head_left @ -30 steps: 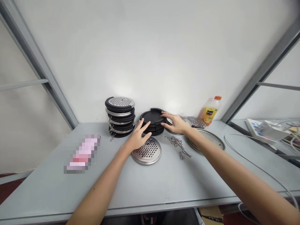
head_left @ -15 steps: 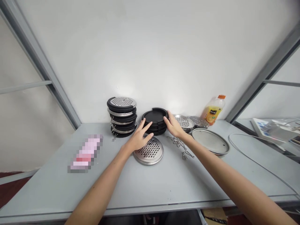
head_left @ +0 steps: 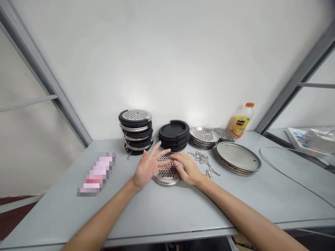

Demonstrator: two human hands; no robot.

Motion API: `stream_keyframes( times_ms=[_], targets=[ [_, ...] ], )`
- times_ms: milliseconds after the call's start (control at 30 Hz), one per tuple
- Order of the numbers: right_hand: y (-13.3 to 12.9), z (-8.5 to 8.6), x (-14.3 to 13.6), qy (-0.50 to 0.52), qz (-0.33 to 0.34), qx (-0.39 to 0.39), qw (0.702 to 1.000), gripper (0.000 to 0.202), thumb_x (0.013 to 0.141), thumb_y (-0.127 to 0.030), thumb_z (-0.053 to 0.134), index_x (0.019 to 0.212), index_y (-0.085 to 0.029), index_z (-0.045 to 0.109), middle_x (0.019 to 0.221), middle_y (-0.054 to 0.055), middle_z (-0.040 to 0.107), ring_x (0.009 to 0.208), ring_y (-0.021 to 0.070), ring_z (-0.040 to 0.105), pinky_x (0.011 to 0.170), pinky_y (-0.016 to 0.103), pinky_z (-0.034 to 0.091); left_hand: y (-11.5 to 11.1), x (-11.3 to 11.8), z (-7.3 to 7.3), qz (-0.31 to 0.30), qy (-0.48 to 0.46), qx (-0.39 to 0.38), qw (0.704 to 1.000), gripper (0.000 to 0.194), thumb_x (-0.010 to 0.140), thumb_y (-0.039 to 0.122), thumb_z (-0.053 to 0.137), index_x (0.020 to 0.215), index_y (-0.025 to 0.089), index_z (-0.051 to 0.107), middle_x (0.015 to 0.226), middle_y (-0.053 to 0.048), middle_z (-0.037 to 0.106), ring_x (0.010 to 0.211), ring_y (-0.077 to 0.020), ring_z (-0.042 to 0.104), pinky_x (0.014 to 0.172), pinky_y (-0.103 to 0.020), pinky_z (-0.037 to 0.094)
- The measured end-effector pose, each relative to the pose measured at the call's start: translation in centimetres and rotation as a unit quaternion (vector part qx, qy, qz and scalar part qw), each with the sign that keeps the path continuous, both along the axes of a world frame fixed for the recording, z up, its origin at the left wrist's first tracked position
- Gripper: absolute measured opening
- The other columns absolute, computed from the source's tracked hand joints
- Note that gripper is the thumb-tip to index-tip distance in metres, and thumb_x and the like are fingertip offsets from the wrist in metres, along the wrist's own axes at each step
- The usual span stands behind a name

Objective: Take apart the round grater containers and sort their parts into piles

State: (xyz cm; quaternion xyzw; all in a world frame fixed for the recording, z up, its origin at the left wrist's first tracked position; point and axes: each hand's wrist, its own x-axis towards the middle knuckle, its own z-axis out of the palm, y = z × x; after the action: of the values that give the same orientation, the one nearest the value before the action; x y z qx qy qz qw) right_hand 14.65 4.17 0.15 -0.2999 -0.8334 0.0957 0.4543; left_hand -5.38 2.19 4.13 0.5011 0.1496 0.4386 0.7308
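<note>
A round perforated metal plate (head_left: pixel 167 180) lies on the grey table in front of me. My left hand (head_left: pixel 149 166) is turned palm up with its fingers spread, over the plate's left side, holding nothing. From the right, my right hand (head_left: pixel 187 168) reaches over the plate's right part, fingers stretched out and nothing gripped. Behind the plate stands a stack of black rings (head_left: pixel 174 136), touched by neither hand. Small metal clips (head_left: pixel 201 158) lie just right of the plate.
At the back left stands a tall stack of black-rimmed perforated discs (head_left: pixel 136 132). To the right are perforated plates (head_left: pixel 204 136), solid metal plates (head_left: pixel 237 157), a juice bottle (head_left: pixel 240 122) and a white cable (head_left: pixel 293 181). A blurred pink item (head_left: pixel 98 170) lies left.
Both hands have left the black ring stack and come nearer, down over the perforated plate. My left hand has turned its palm upward.
</note>
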Motion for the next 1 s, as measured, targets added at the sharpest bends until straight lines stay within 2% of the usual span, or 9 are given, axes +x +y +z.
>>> stream_keyframes(
  times_ms=[167, 300, 400, 567, 833, 1000],
  targets=[
    [-0.7, 0.4, 0.3, 0.015, 0.043, -0.049, 0.998, 0.02, 0.091, -0.031, 0.047, 0.087, -0.018, 0.062, 0.078, 0.005, 0.063, 0.071, 0.0173, 0.055, 0.068, 0.032, 0.046, -1.4, 0.6, 0.2, -0.056, -0.024, 0.005, 0.998, 0.087, 0.085, 0.074, 0.029, 0.152, 0.021, 0.013, 0.154, -0.017, 0.027, 0.132, -0.0382, 0.042, 0.111, -0.055, 0.022],
    [-1.4, 1.0, 0.3, 0.057, 0.069, -0.168, 0.982, 0.028, 0.09, -0.036, 0.048, 0.071, -0.018, 0.056, 0.062, 0.0, 0.054, 0.056, 0.0125, 0.046, 0.053, 0.025, 0.039, -2.2, 0.5, 0.6, -0.066, -0.019, 0.02, 0.997, 0.092, 0.081, 0.079, 0.025, 0.152, 0.021, 0.013, 0.153, -0.017, 0.03, 0.133, -0.0387, 0.04, 0.11, -0.056, 0.023],
    [-1.6, 1.2, 0.0, 0.066, 0.096, -0.225, 0.967, 0.032, 0.09, -0.038, 0.047, 0.067, -0.017, 0.056, 0.058, -0.001, 0.052, 0.054, 0.0119, 0.045, 0.05, 0.024, 0.036, -2.4, 0.4, 0.5, -0.061, -0.007, 0.019, 0.998, 0.093, 0.08, 0.081, 0.022, 0.152, 0.023, 0.009, 0.153, -0.018, 0.03, 0.132, -0.0385, 0.042, 0.109, -0.058, 0.025],
    [-1.7, 1.1, -0.1, 0.066, 0.091, -0.206, 0.972, 0.031, 0.087, -0.037, 0.049, 0.065, -0.017, 0.058, 0.054, -0.001, 0.053, 0.051, 0.0119, 0.044, 0.05, 0.025, 0.037, -2.5, 0.6, 0.0, -0.067, -0.023, 0.024, 0.997, 0.092, 0.082, 0.078, 0.026, 0.152, 0.023, 0.004, 0.153, -0.018, 0.029, 0.132, -0.0373, 0.042, 0.11, -0.057, 0.023],
    [-2.2, 1.2, -0.3, 0.075, 0.101, -0.183, 0.975, 0.014, 0.083, -0.028, 0.058, 0.082, -0.017, 0.066, 0.065, 0.002, 0.067, 0.055, 0.0128, 0.054, 0.054, 0.024, 0.044, -3.3, 1.3, 0.1, -0.054, -0.016, 0.073, 0.996, 0.092, 0.084, 0.074, 0.034, 0.152, 0.026, -0.003, 0.153, -0.015, 0.031, 0.137, -0.035, 0.035, 0.113, -0.055, 0.015],
    [-2.3, 1.3, -0.2, 0.068, 0.098, -0.139, 0.983, 0.012, 0.082, -0.028, 0.057, 0.08, -0.017, 0.064, 0.063, 0.0, 0.062, 0.055, 0.0119, 0.052, 0.052, 0.024, 0.043, -3.4, 1.3, 0.3, -0.06, -0.02, 0.07, 0.996, 0.091, 0.083, 0.076, 0.031, 0.152, 0.026, -0.001, 0.152, -0.015, 0.035, 0.137, -0.0352, 0.036, 0.113, -0.055, 0.015]
  ],
)
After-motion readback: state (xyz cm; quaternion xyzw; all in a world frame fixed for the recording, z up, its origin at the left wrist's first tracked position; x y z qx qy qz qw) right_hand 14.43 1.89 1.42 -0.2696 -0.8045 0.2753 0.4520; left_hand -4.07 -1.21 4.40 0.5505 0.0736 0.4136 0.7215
